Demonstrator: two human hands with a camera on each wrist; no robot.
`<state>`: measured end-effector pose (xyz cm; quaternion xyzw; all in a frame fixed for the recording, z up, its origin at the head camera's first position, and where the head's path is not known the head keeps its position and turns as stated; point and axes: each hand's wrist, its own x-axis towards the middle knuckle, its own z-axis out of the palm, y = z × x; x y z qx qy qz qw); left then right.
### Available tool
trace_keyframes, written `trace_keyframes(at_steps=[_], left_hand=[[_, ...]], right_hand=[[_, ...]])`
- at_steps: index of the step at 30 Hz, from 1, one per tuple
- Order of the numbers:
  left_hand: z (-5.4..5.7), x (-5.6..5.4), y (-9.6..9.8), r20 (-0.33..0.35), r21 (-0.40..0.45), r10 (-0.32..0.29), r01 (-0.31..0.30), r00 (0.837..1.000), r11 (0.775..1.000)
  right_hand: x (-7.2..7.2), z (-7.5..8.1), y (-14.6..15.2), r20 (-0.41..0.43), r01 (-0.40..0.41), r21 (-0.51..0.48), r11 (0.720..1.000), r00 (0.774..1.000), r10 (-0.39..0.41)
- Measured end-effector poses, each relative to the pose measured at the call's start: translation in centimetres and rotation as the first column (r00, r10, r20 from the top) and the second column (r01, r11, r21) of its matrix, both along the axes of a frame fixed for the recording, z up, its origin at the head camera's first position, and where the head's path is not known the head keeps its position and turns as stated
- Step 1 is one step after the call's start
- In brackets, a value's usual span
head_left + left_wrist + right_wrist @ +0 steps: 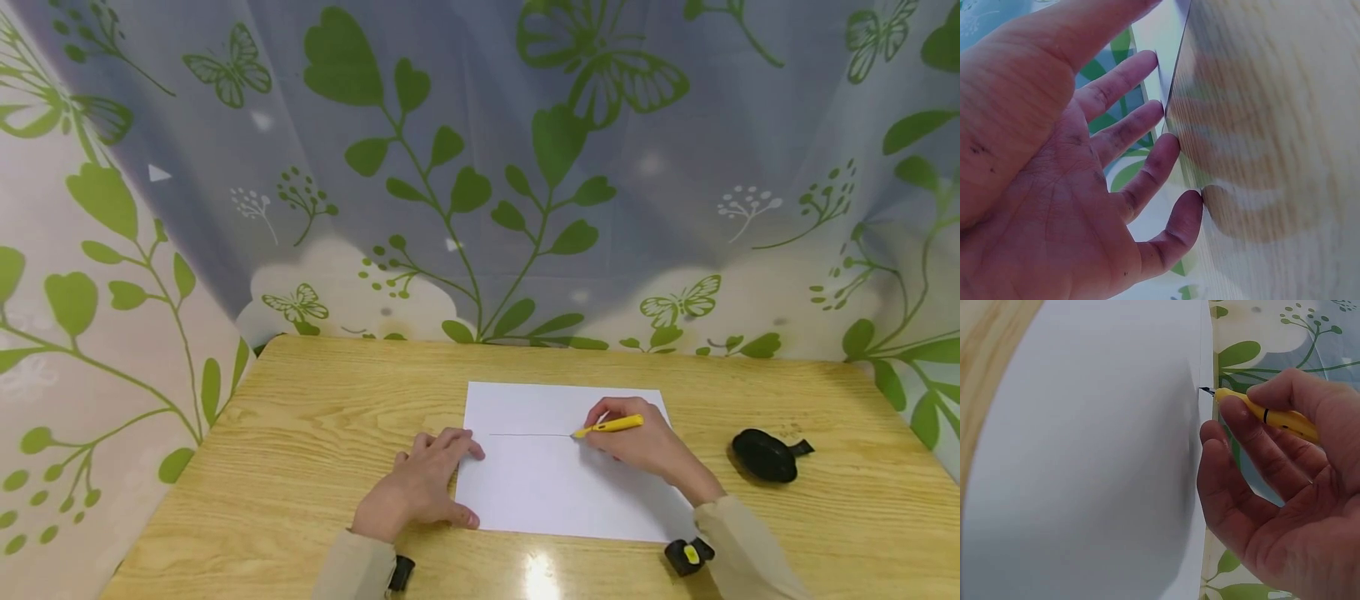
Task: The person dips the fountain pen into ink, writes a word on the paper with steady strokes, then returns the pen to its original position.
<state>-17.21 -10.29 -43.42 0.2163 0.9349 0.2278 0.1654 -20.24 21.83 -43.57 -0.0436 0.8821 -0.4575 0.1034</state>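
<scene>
A sheet of white paper lies on the wooden table, with a thin straight dark line across its upper half. My right hand pinches a yellow fountain pen between thumb and fingers. In the right wrist view the dark nib of the pen meets the paper; in the head view it is at the line's right end. My left hand rests at the sheet's left edge, fingers spread and thumb at the lower left corner. The left wrist view shows the left palm and fingertips touching down.
A black oval object with a short tab lies on the table to the right of the paper. Behind the table hangs a curtain printed with green leaves and butterflies. Small black devices sit at both wrists.
</scene>
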Motion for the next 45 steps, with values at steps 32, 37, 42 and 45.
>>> trace_keyframes(at_steps=[32,37,42,45], left_hand=[[0.3,0.1,0.0,-0.015,-0.005,0.008,-0.008,1.0,1.0],[0.3,0.1,0.0,-0.013,-0.005,0.006,-0.006,1.0,1.0],[0.2,0.0,0.0,-0.017,-0.011,0.001,-0.001,1.0,1.0],[0.2,0.0,0.0,-0.014,-0.005,0.002,-0.002,1.0,1.0]], right_hand=[[0.6,0.4,3.4,-0.024,0.018,0.091,0.996,1.0,-0.016],[0.9,0.7,3.7,-0.013,0.025,0.094,0.995,1.0,-0.024],[1.2,0.7,4.2,-0.016,0.036,0.118,0.992,0.999,-0.034],[1.3,0.7,4.6,-0.017,0.041,0.125,0.991,0.999,-0.04]])
